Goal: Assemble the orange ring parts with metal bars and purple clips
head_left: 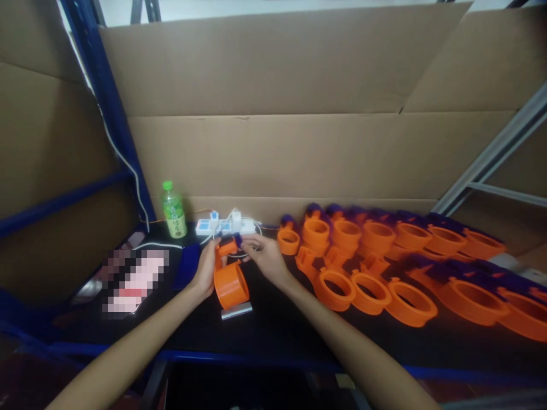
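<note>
My left hand (207,269) is wrapped round an orange plastic ring part (231,283) held above the black shelf surface (273,324). My right hand (265,255) meets it from the right, its fingers pinched at the small upper lug of the part, where a dark purple bit (237,240) shows. Whether the right fingers hold that purple bit or only touch it is unclear. A small silvery metal piece (236,311) lies on the shelf just under the orange part.
Several orange ring parts (376,267) with purple pieces lie in rows to the right. A green bottle (173,210) and a white power strip (224,225) stand at the back. A blurred-out patch (134,282) lies left. Cardboard walls (273,114) and blue rack posts (106,108) surround the shelf.
</note>
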Demonstrator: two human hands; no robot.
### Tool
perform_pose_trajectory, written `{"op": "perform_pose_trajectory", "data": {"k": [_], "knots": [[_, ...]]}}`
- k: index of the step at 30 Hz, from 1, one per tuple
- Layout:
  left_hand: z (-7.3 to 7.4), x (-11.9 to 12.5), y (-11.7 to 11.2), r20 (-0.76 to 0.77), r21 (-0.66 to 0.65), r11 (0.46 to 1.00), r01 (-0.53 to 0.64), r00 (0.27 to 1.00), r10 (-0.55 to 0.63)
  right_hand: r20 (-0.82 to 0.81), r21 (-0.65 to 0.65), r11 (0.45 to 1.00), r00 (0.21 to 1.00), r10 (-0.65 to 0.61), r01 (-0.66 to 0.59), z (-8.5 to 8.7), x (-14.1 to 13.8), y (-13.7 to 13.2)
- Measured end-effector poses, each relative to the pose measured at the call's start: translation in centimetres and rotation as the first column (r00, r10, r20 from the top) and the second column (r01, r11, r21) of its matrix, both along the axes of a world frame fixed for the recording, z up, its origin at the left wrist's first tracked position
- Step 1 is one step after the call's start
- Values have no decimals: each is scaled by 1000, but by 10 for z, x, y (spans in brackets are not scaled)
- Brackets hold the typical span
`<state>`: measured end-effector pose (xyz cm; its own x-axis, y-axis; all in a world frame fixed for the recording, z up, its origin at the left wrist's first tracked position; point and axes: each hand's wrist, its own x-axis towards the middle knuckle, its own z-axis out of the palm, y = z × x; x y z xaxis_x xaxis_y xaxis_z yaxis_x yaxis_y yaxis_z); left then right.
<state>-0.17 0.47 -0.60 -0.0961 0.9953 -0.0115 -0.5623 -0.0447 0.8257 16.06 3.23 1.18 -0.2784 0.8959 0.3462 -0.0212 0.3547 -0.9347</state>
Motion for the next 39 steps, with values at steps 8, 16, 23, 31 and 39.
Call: {"op": "perform_pose_trajectory", "data": {"k": [8,16,23,31,39], "knots": [[2,3,-1,37,-28,999,-16,999,17,-93,32,992,988,-120,124,-3,-3,1],[5,-1,-1,176,-87,984,156,975,-139,166,460,879,960,-224,125,-1,0,-13],[2,2,-4,87,-43,991,128,988,-124,222,657,753,945,-241,37,-2,6,-10],[-2,8,-8,65,25,999,31,997,-32,185,676,734,948,-258,68,-6,0,-18],[-5,14,-8,96,62,992,109,989,-114,85,549,824,971,-226,144,-7,-1,-14]]}}
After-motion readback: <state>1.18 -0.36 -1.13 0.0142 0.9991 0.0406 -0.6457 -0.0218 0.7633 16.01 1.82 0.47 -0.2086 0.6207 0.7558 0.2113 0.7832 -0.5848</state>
